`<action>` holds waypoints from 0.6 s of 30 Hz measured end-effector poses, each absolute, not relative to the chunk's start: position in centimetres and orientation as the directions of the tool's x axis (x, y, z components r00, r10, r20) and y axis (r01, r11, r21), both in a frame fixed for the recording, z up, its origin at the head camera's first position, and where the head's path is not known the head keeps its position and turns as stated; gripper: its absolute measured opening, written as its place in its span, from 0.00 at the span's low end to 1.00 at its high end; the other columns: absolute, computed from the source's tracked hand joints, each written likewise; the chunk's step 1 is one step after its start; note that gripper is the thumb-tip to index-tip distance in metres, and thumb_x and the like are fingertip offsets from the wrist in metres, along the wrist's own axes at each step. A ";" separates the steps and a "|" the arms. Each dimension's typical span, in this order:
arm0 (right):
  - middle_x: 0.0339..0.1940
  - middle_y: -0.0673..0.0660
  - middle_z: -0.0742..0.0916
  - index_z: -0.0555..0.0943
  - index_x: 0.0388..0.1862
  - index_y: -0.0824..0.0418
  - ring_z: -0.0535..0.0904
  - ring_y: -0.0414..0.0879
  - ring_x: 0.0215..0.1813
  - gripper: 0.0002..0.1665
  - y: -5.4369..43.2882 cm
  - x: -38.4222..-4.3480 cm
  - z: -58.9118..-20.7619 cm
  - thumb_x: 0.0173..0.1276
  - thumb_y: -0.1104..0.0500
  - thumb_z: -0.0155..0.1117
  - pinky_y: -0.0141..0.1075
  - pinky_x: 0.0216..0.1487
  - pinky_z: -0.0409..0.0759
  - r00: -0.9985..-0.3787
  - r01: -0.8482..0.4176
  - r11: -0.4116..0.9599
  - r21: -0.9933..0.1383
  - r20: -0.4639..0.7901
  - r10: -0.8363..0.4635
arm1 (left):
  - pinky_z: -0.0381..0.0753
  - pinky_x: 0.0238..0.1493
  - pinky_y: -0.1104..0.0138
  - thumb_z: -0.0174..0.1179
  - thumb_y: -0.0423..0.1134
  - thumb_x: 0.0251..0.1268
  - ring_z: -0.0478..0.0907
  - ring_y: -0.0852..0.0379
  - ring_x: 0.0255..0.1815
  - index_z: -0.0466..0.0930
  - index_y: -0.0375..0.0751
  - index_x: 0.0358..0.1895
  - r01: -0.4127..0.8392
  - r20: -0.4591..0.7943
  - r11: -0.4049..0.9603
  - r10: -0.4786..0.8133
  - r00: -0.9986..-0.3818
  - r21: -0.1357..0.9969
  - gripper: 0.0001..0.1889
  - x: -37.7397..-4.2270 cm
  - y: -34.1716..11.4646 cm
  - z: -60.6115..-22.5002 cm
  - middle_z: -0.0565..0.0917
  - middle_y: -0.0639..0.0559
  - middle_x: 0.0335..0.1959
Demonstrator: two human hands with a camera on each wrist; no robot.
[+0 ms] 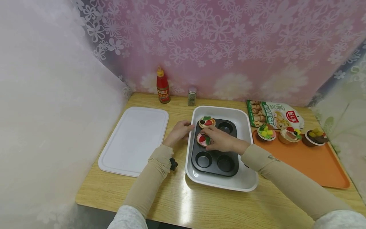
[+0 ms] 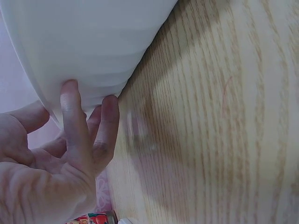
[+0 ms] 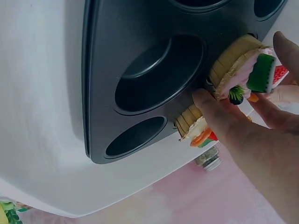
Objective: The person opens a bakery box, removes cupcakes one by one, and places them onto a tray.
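Observation:
My right hand [image 1: 220, 140] grips a toy cupcake [image 1: 202, 140] with pink cream, a red strawberry and a green piece, at the left middle cup of the dark muffin pan [image 1: 216, 172]. In the right wrist view, thumb and fingers [image 3: 210, 112] sit on either side of this cupcake, its pale cup standing above the pan. Another cupcake [image 1: 207, 122], with fruit on cream, fills the far left cup. The pan lies inside a white tub [image 1: 248, 178]. My left hand [image 2: 70, 154] holds the tub's left side, one digit at the rim and other fingertips against the outer wall.
Three more cupcakes [image 1: 266, 132] stand along the far end of an orange tray [image 1: 308, 168] at right. Behind them lies a food packet [image 1: 275, 116]. A white board [image 1: 134, 140] is at left. A red sauce bottle [image 1: 163, 87] and a spice jar [image 1: 192, 97] stand by the curtain.

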State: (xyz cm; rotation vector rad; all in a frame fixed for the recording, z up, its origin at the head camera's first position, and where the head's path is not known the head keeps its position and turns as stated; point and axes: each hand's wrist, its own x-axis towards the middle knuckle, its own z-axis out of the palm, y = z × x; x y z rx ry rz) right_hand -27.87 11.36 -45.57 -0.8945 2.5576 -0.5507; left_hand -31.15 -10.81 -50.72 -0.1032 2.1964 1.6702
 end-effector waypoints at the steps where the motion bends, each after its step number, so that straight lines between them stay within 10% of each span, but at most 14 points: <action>1: 0.74 0.71 0.71 0.69 0.77 0.63 0.80 0.53 0.53 0.42 11.3 -27.9 -45.6 0.68 0.58 0.78 0.53 0.58 0.81 -0.727 -0.506 0.719 -0.476 -0.212 -0.653 | 0.84 0.40 0.69 0.58 0.45 0.81 0.79 0.55 0.51 0.78 0.37 0.68 -0.282 -0.339 0.290 0.170 -0.925 0.914 0.21 -31.1 -10.8 -50.7 0.82 0.40 0.63; 18: 0.67 0.71 0.80 0.71 0.75 0.62 0.80 0.62 0.62 0.41 10.9 -27.9 -46.5 0.66 0.61 0.78 0.59 0.64 0.80 -0.729 -0.583 0.740 -0.336 -0.187 -0.659 | 0.83 0.38 0.70 0.59 0.47 0.80 0.80 0.56 0.49 0.79 0.38 0.66 -0.289 -0.343 0.286 0.159 -0.926 0.914 0.21 -31.0 -10.8 -50.6 0.83 0.41 0.61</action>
